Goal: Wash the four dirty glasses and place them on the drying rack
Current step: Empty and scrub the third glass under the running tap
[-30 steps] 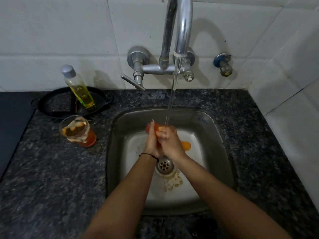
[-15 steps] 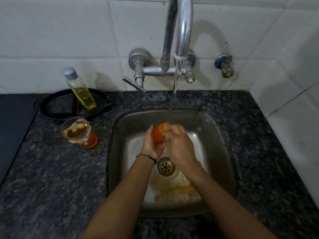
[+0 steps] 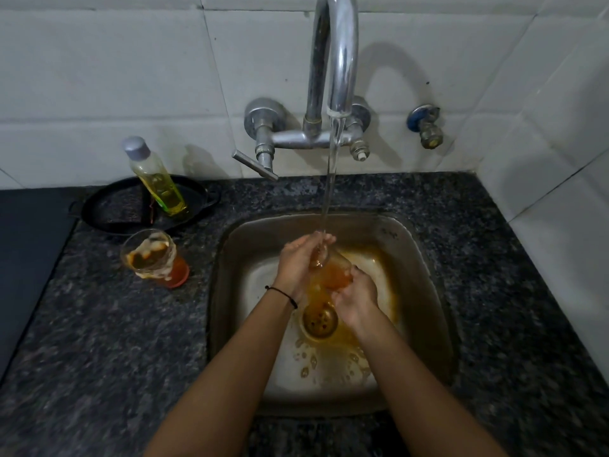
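Head view, dirty glass (image 3: 154, 258), bottle (image 3: 158, 183) beside sink (image 3: 428, 291)

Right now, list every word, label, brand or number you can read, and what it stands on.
Nothing legible.
bottle: green label patch near its base, too blurred to read.
sink: small dark marks on its back wall, too small to read.
held glass, counter glass: no print shows.

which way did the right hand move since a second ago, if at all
Yes. The right hand slid back from the water stream toward the person, and now holds the glass just right of the drain.
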